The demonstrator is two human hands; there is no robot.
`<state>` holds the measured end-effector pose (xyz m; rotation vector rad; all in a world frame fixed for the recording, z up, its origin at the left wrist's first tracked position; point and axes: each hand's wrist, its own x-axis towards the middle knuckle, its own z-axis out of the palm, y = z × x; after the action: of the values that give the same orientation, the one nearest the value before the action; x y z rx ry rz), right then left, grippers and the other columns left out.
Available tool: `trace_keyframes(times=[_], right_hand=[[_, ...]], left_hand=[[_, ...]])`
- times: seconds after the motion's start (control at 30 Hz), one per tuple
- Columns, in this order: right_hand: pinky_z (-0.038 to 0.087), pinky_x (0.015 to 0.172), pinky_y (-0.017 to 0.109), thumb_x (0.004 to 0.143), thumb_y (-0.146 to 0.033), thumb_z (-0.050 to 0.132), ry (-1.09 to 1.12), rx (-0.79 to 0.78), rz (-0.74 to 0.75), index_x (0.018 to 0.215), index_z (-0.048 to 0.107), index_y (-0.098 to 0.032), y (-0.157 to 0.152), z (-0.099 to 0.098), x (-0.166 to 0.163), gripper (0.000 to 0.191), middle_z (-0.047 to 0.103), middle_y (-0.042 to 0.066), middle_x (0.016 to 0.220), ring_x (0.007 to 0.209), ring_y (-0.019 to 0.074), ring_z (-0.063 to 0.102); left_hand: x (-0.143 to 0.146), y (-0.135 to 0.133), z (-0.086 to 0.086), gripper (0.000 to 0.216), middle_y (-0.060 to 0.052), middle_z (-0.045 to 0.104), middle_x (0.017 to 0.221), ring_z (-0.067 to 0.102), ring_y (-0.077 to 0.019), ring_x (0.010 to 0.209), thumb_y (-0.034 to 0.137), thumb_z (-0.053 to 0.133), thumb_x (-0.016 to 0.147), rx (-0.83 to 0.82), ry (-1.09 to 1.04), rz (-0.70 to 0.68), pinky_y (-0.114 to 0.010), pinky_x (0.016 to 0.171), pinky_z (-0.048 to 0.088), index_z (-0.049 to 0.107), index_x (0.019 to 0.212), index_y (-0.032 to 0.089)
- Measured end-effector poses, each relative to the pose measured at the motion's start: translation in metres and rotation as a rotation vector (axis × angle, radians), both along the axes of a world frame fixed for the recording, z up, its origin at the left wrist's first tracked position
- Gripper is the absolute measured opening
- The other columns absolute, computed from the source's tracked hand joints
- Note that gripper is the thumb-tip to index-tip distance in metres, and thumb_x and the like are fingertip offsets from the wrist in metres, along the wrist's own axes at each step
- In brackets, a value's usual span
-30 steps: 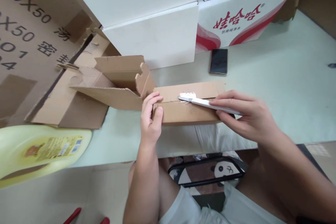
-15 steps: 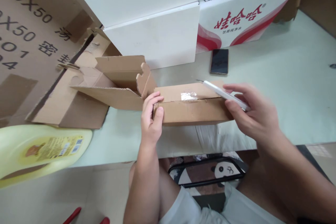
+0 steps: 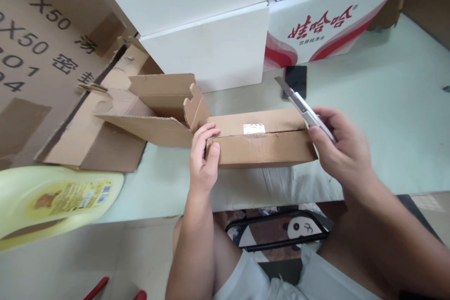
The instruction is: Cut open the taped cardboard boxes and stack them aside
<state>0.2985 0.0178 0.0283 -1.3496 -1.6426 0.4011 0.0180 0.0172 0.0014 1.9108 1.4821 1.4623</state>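
Head camera, looking down over the person's knees: the left hand (image 3: 203, 161) is clamped on the near left corner of a small flat cardboard box (image 3: 262, 143), thumb pressed on the front face and fingers (image 3: 204, 132) curled over the top edge. The box lies at the front edge of the pale table (image 3: 386, 117), closed, with a strip of clear tape (image 3: 253, 128) across the seam of its lid. The right hand (image 3: 339, 152) grips a white utility knife (image 3: 304, 108) between thumb and fingers, closed firmly round the handle; the blade end points up and away to the left, clear of the box, above its far right corner. The hand itself sits just beside the box's right end. Behind the knife tip a dark phone (image 3: 297, 79) lies flat on the table. To the left stands an opened cardboard carton (image 3: 154, 108) with its flaps raised, touching the small box's left end.
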Motion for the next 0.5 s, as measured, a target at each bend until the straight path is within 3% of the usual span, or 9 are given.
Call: trace_keyframes(times=[0.2, 0.5], right_hand=[[0.049, 0.057, 0.027, 0.089, -0.022, 0.066, -0.07, 0.064, 0.047, 0.098, 0.072, -0.025, -0.0007, 0.0065, 0.0017, 0.011, 0.068, 0.0, 0.079, 0.066, 0.0139, 0.061], [0.046, 0.053, 0.027, 0.088, -0.022, 0.069, -0.079, 0.014, 0.149, 0.097, 0.078, -0.026, 0.0022, 0.0073, 0.0039, 0.014, 0.068, 0.002, 0.082, 0.068, 0.015, 0.062]], left_hand=[[0.0001, -0.0003, -0.0002, 0.029, -0.01, 0.067, 0.133, 0.061, -0.0269, 0.13, 0.046, 0.053, 0.101, -0.004, -0.014, -0.007, -0.047, 0.114, 0.047, 0.069, 0.114, 0.024], [0.0003, 0.0002, -0.0005, 0.027, -0.009, 0.067, 0.134, 0.061, -0.0261, 0.129, 0.043, 0.055, 0.101, 0.0, -0.009, -0.012, -0.045, 0.113, 0.048, 0.069, 0.114, 0.024]])
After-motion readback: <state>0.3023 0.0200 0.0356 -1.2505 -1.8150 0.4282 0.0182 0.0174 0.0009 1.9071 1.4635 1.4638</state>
